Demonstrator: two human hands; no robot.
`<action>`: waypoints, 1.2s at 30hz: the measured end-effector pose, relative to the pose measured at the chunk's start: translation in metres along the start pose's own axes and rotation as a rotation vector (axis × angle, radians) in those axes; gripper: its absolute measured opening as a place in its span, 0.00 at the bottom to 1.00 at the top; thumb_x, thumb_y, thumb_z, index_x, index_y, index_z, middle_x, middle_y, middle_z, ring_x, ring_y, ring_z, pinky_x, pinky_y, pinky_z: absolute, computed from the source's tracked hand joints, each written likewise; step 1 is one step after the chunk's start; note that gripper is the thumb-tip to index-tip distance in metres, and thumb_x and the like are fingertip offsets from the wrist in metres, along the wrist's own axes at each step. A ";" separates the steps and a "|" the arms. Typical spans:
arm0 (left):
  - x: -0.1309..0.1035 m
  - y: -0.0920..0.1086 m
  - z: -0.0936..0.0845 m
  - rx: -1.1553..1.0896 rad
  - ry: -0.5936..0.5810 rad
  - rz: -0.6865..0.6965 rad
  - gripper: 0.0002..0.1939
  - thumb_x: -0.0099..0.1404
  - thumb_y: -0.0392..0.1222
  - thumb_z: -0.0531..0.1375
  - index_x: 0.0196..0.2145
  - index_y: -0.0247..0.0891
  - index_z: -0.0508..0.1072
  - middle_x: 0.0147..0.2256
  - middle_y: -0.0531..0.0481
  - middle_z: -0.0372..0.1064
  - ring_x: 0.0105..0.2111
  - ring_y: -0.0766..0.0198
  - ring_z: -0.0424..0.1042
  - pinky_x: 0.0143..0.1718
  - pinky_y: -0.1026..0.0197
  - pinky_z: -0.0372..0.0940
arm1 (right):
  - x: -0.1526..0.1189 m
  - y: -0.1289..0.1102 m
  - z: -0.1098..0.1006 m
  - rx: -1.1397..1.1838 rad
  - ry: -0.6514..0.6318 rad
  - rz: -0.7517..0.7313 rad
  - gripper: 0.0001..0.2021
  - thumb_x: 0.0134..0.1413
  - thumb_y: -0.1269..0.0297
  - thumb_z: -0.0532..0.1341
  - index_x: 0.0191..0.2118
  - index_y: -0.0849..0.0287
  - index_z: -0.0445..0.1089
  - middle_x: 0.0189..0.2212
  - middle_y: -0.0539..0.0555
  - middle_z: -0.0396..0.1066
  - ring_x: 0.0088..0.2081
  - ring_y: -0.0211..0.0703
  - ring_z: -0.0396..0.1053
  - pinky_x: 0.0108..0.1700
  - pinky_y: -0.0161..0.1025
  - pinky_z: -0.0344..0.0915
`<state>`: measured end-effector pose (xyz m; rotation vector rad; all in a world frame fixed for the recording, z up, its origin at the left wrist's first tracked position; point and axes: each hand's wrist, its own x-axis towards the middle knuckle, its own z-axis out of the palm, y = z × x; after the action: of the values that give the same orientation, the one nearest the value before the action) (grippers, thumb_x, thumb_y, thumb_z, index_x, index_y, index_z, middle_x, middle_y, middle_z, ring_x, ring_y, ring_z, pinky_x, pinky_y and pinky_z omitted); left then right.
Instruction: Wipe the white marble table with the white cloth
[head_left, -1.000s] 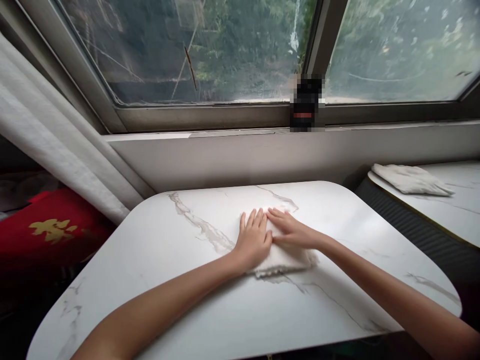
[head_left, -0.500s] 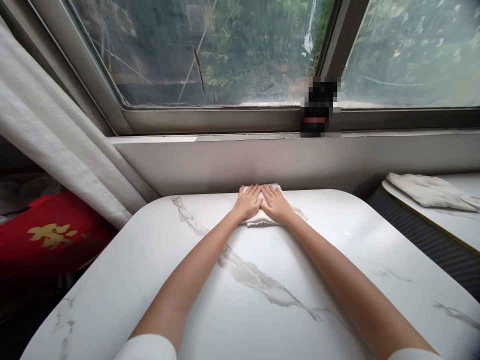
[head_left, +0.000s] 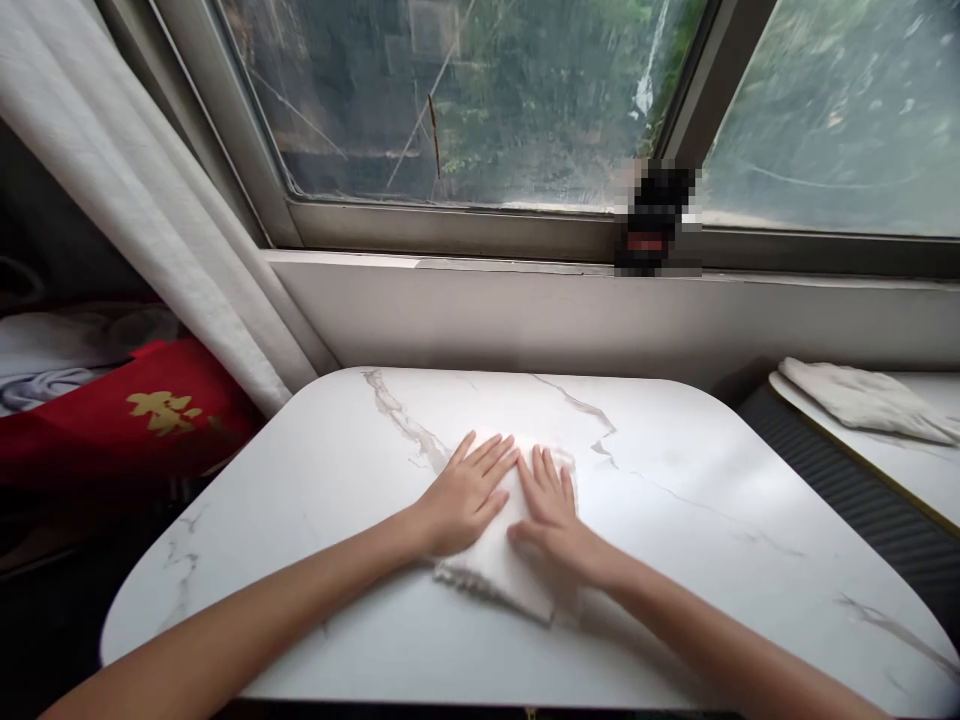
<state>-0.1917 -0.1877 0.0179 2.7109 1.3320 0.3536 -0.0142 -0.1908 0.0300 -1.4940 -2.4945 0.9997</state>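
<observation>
In the head view, a white, soft-looking cloth with a scalloped near-left edge is seen near the middle of a white, marble-patterned surface with rounded corners. It is pressed from above by two bare hands. The left hand is laid over its left side, fingers extended toward the far right. The right hand is set just beside it, over the right side of the cloth, with its fingers pointed to the far side. In neither hand is the grip curled around anything; the cloth is held down by flattened, spread fingers. Whether the right palm is fully in contact cannot be told, since that hand is partly blurred.

For good control, pressure is probably best shared evenly between both hands, with the fingers kept flat so that the cloth is not bunched. The near edge, left uncovered by the hands, could be folded under if it is dragged back toward the near side, so a low, level push seems advisable. Straight, overlapping passes would likely serve better than short random ones. At the far side, care is called for where the surface is met by the pale, plain wall, against which fingertips might be bumped.
</observation>
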 end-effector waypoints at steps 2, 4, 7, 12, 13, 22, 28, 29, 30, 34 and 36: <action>-0.035 0.017 -0.007 -0.002 -0.034 0.012 0.25 0.71 0.41 0.44 0.64 0.38 0.47 0.64 0.47 0.41 0.64 0.60 0.38 0.63 0.47 0.34 | -0.030 -0.016 0.013 0.148 -0.084 -0.047 0.42 0.52 0.66 0.53 0.65 0.63 0.23 0.63 0.57 0.10 0.60 0.46 0.06 0.61 0.59 0.21; -0.063 0.031 -0.010 0.014 -0.041 -0.016 0.27 0.70 0.38 0.44 0.65 0.38 0.45 0.65 0.47 0.40 0.64 0.59 0.38 0.63 0.47 0.35 | -0.050 -0.029 0.023 0.226 -0.143 -0.089 0.43 0.52 0.67 0.53 0.65 0.61 0.22 0.63 0.55 0.10 0.60 0.48 0.06 0.61 0.60 0.23; -0.087 0.043 -0.010 0.052 -0.017 -0.106 0.29 0.68 0.34 0.45 0.65 0.36 0.43 0.64 0.45 0.40 0.64 0.57 0.39 0.63 0.45 0.37 | -0.056 -0.042 0.031 0.167 -0.161 -0.181 0.41 0.54 0.66 0.53 0.66 0.62 0.24 0.64 0.58 0.14 0.62 0.51 0.10 0.61 0.62 0.27; -0.080 0.024 -0.006 0.072 0.011 -0.236 0.28 0.69 0.38 0.43 0.65 0.35 0.44 0.64 0.45 0.43 0.64 0.56 0.41 0.63 0.45 0.38 | -0.009 -0.047 0.032 -0.134 0.084 -0.354 0.31 0.63 0.55 0.43 0.67 0.63 0.34 0.66 0.59 0.31 0.65 0.53 0.24 0.63 0.60 0.26; -0.073 0.014 -0.006 0.077 0.017 -0.269 0.27 0.69 0.38 0.42 0.65 0.34 0.44 0.64 0.44 0.43 0.64 0.57 0.41 0.63 0.45 0.37 | 0.007 -0.047 0.031 -0.180 0.126 -0.364 0.31 0.63 0.55 0.42 0.66 0.64 0.35 0.66 0.60 0.33 0.65 0.53 0.26 0.63 0.59 0.26; 0.012 -0.114 -0.009 0.086 0.099 -0.419 0.25 0.69 0.39 0.42 0.62 0.35 0.52 0.63 0.46 0.48 0.63 0.63 0.44 0.63 0.50 0.35 | 0.157 -0.044 0.007 -0.430 0.446 -0.270 0.28 0.62 0.64 0.41 0.63 0.75 0.47 0.64 0.67 0.44 0.65 0.53 0.38 0.63 0.53 0.33; 0.050 -0.179 -0.015 0.084 0.113 -0.373 0.24 0.69 0.40 0.42 0.61 0.36 0.55 0.62 0.47 0.51 0.62 0.64 0.47 0.62 0.53 0.36 | 0.218 -0.051 -0.003 -0.435 0.575 -0.171 0.27 0.60 0.66 0.41 0.61 0.81 0.51 0.61 0.71 0.51 0.63 0.55 0.45 0.62 0.51 0.37; 0.052 -0.186 -0.016 0.090 0.115 -0.366 0.23 0.69 0.40 0.42 0.61 0.36 0.56 0.62 0.47 0.52 0.62 0.64 0.47 0.62 0.53 0.36 | 0.224 -0.052 -0.003 -0.429 0.584 -0.172 0.27 0.60 0.66 0.42 0.60 0.81 0.52 0.61 0.71 0.51 0.63 0.55 0.45 0.62 0.51 0.38; 0.054 -0.191 -0.016 0.096 0.114 -0.363 0.23 0.69 0.40 0.43 0.61 0.37 0.56 0.61 0.48 0.52 0.62 0.65 0.48 0.62 0.53 0.36 | 0.229 -0.053 -0.004 -0.421 0.595 -0.170 0.27 0.60 0.66 0.42 0.60 0.81 0.52 0.61 0.71 0.52 0.63 0.55 0.46 0.62 0.51 0.38; 0.055 -0.202 -0.016 0.122 0.085 -0.371 0.24 0.69 0.39 0.43 0.61 0.38 0.55 0.62 0.49 0.51 0.62 0.64 0.48 0.62 0.53 0.37 | 0.239 -0.055 -0.003 -0.397 0.631 -0.160 0.27 0.59 0.66 0.42 0.60 0.80 0.53 0.61 0.70 0.52 0.63 0.56 0.46 0.62 0.51 0.37; 0.053 -0.200 -0.016 0.135 0.073 -0.373 0.24 0.69 0.39 0.43 0.61 0.38 0.54 0.63 0.48 0.49 0.62 0.63 0.46 0.62 0.53 0.36 | 0.236 -0.056 -0.001 -0.398 0.620 -0.172 0.28 0.59 0.66 0.42 0.60 0.79 0.53 0.62 0.69 0.51 0.63 0.55 0.45 0.62 0.52 0.37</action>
<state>-0.3179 -0.0235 0.0042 2.4908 1.9010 0.3388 -0.1805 -0.0173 0.0007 -1.3570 -2.3569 -0.0145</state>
